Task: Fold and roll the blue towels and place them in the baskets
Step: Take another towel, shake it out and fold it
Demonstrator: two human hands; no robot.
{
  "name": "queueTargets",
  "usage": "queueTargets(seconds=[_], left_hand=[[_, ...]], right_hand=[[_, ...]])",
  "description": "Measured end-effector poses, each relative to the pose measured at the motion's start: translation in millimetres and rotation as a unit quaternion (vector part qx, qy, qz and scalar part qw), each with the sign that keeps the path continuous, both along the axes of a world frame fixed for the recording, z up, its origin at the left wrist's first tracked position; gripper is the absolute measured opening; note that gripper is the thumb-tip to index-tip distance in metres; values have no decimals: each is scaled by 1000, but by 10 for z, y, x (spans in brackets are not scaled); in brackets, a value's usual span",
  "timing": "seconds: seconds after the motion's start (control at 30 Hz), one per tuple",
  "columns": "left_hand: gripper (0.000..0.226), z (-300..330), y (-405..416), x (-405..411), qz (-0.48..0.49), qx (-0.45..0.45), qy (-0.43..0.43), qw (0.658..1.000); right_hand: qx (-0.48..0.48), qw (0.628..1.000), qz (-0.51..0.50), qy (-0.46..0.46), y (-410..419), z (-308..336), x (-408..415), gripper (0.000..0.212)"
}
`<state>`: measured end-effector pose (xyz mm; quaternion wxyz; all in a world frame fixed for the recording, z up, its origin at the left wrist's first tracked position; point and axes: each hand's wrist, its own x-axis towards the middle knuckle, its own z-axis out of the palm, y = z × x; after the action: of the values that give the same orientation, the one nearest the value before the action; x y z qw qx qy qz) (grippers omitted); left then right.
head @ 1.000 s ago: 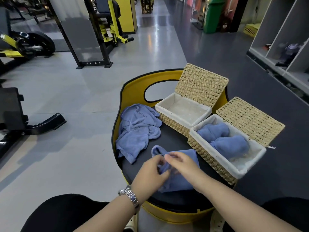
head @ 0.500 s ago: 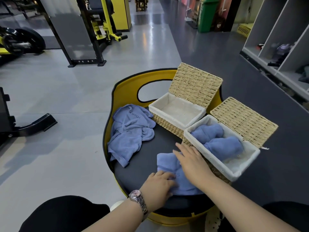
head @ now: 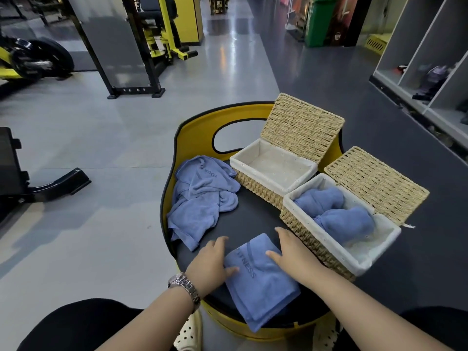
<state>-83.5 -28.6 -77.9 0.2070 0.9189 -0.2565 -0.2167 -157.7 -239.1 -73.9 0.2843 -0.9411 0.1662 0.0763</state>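
We see the folded blue towel (head: 258, 279) flat on the tabletop (head: 243, 221), our left hand (head: 211, 260) and right hand (head: 293, 252) pressing it, fingers straight. The filled basket (head: 329, 247) touches our right hand; crumpled towels (head: 200, 198) lie beyond.

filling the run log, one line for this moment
step: flattening towel | left hand: flat on towel | right hand: flat on towel | near basket: two rolls
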Motion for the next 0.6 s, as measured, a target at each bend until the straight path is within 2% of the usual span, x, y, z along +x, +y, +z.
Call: queueTargets(seconds=[0.07,0.1,0.13,0.2,0.23,0.33,0.4,0.43,0.53,0.6], left_hand=[[92,-49,-8,-15,22,58,50,997],[90,-73,-14,-14,20,77,54,995],[79,-88,-19,-10,17,82,55,995],[37,-89,-23,-3,17,56,63,996],[28,-87,-23,3,19,31,70,997],[22,-74,-44,8,74,-116,106,985],[20,-73,-54,-3,134,-209,142,958],[23,-81,-54,-7,155,-232,154,948],[34,-151,-53,-8,173,-237,136,946],[40,-150,-47,8,160,-220,130,953]], right_hand=[[98,995,-12,33,-30,-42,51,85],[134,990,-10,44,-37,-58,61,92],[163,985,-8,55,-41,-80,66,97],[198,977,-10,73,-53,-117,54,102],[210,974,-18,79,-72,-134,45,98],[240,969,-33,43,-152,-169,2,60],[258,965,-43,22,-198,-168,-23,49],[261,964,-38,20,-214,-172,-30,51],[210,976,4,48,-222,-180,-51,64],[147,988,20,38,-211,-180,-69,55]])
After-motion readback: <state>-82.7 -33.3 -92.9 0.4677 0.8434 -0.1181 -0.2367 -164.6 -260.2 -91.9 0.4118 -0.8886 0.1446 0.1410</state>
